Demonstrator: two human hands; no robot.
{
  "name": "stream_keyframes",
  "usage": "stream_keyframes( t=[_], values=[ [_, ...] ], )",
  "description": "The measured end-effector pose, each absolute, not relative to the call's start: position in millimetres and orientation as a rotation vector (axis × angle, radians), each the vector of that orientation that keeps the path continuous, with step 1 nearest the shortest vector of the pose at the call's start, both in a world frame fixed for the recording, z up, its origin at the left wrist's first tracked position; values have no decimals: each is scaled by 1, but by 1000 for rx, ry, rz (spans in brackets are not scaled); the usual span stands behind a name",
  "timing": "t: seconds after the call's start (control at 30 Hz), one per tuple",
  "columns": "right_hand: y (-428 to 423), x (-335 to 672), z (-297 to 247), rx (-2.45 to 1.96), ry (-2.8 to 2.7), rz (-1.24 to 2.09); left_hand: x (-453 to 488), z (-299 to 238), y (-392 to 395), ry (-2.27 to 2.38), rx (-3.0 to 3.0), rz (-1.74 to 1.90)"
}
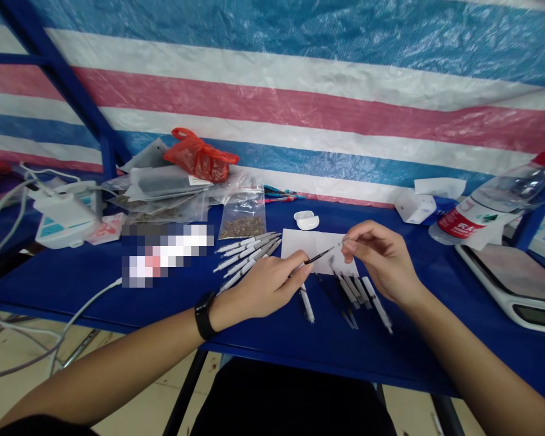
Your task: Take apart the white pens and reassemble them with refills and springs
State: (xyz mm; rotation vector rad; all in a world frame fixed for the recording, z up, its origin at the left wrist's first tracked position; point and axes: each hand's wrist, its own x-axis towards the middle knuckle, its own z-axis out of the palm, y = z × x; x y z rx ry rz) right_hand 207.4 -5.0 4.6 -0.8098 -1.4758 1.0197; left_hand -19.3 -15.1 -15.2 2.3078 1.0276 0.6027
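Note:
My left hand (266, 284), a black band on its wrist, pinches a thin dark pen refill (320, 255) over a white sheet of paper (300, 241). My right hand (381, 257) pinches the refill's far tip between thumb and forefinger. A bundle of white pens (247, 251) lies on the blue table (95, 284) to the left of my left hand. Several more pens (356, 293) lie under and between my hands near the front edge. A clear bag of small springs (243, 221) stands behind the bundle.
A white earbud case (307, 220) sits behind the paper. At back left are plastic bags, a red bag (200, 156) and a white charger with cables (66, 212). At right lie a plastic bottle (495, 203), a tissue pack (415, 204) and a digital scale (513, 278).

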Motion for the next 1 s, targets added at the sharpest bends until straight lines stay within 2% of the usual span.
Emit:
stream_keyframes(
  t=[1.0],
  values=[
    [-6, 206, 7, -874, -1528, 972, -19, -13, -16, 1027, 2299, 593]
  ],
)
